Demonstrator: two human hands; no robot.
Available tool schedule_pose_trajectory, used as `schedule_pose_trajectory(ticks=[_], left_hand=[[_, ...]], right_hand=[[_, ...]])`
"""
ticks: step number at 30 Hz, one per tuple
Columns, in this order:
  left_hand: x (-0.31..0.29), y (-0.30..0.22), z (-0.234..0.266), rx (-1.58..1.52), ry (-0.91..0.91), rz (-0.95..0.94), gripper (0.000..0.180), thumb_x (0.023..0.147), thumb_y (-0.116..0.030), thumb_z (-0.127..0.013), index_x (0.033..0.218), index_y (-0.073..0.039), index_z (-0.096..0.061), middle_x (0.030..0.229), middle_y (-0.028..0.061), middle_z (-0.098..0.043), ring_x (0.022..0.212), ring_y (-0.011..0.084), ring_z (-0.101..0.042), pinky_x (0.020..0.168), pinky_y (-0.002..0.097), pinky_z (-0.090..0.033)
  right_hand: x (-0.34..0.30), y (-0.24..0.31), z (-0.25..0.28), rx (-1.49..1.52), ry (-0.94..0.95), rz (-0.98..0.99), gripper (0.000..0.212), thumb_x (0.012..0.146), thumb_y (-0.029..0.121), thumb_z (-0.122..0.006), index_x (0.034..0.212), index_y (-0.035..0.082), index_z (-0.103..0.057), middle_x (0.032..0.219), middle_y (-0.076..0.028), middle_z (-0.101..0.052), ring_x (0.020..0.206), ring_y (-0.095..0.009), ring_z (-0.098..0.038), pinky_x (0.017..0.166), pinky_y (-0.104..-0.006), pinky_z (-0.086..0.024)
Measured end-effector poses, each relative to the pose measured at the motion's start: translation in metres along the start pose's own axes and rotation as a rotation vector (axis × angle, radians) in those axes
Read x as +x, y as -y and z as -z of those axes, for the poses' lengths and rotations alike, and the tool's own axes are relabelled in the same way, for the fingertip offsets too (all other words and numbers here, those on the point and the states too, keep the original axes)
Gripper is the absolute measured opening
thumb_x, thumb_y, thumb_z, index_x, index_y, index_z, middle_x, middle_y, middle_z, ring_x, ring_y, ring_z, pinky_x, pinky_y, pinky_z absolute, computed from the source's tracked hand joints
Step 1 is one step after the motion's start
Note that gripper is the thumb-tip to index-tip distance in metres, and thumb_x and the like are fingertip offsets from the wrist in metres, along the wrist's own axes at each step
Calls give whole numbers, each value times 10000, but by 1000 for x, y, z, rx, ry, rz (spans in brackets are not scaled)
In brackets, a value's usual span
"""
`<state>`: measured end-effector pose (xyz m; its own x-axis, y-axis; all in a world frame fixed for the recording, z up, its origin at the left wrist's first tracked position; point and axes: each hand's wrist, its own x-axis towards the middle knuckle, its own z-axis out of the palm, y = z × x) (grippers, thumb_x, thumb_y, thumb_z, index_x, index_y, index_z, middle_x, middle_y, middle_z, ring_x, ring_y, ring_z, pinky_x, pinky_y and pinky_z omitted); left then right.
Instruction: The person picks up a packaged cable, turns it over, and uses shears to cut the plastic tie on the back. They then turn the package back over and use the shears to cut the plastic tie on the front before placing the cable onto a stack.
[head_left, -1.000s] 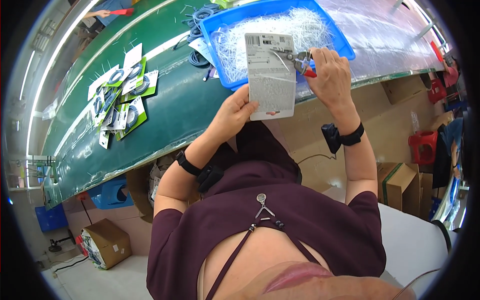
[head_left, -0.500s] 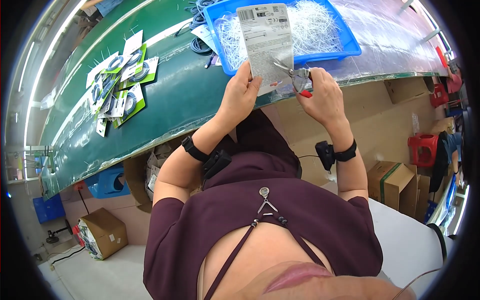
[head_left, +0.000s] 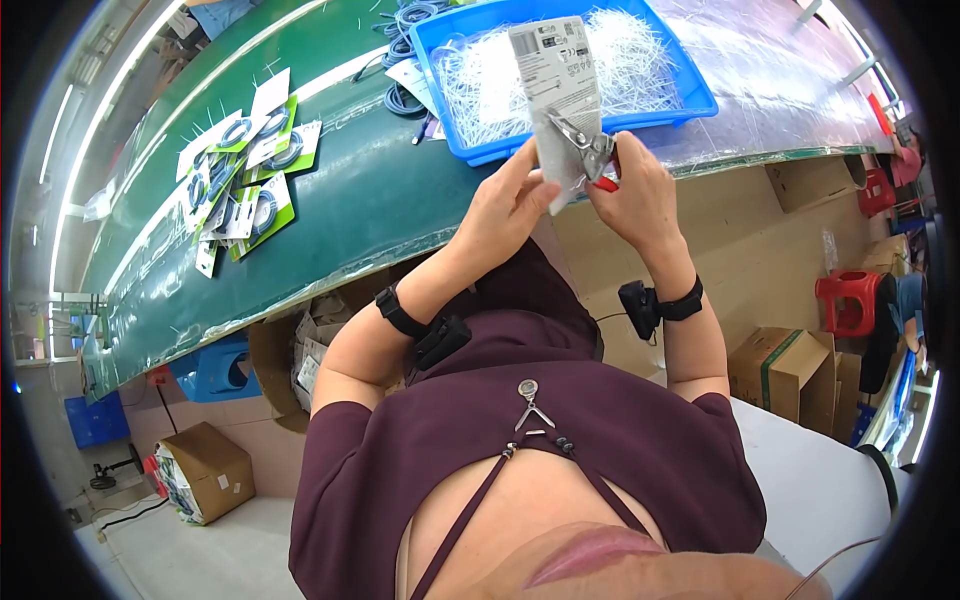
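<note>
My left hand [head_left: 505,208] grips the lower left edge of a printed cardboard package [head_left: 562,75], its text side facing up. Around a pair of cutting pliers [head_left: 598,152] with red handles, my right hand [head_left: 640,190] is closed. The pliers' jaws lie across the lower right part of the package; whether they bite on anything is too small to tell. Behind the package stands a blue plastic tray [head_left: 703,108] heaped with thin white plastic strips [head_left: 635,55]. The package covers part of this heap.
On the green table [head_left: 340,200], to the left, lies a pile of carded cables [head_left: 265,212] with white ties sticking up. Loose coiled cables [head_left: 400,98] sit beside the tray's left wall. Below the table are cardboard boxes [head_left: 785,365] and a red stool [head_left: 848,300].
Both hands have drawn closer together. The package has shifted right and tilted, its lower end nearer me. The pliers' jaws have moved further over the package.
</note>
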<state>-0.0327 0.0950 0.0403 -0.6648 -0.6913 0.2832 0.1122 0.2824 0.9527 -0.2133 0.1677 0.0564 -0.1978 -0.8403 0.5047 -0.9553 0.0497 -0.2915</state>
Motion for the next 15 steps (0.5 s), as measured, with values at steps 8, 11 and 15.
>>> schedule_pose_trajectory(ticks=[8, 11, 15], left_hand=[[31, 26, 9, -875, 103, 292, 467, 957, -232, -580, 1340, -10, -430, 1267, 116, -562, 1113, 198, -569, 917, 373, -492], [47, 35, 17, -805, 131, 167, 409, 948, -194, -594, 1301, -40, -455, 1257, 108, -559, 1095, 198, -590, 859, 359, -527], [60, 25, 36, -702, 40, 219, 398, 916, -127, -636, 1261, -50, -453, 1148, 69, -600, 1032, 155, -606, 840, 334, -526]], right_hand=[[-7, 10, -16, 807, 156, -89, 228, 781, 139, -670, 861, 16, -496, 648, -40, -473, 596, -158, -484, 558, -310, -398], [-5, 2, -27, 1015, 177, -116, 185, 827, 146, -622, 894, 10, -516, 679, -6, -491, 628, -88, -505, 556, -289, -410], [8, -18, -21, 1156, 495, -545, 227, 849, 197, -632, 918, 5, -533, 704, 0, -520, 658, -89, -529, 579, -273, -429]])
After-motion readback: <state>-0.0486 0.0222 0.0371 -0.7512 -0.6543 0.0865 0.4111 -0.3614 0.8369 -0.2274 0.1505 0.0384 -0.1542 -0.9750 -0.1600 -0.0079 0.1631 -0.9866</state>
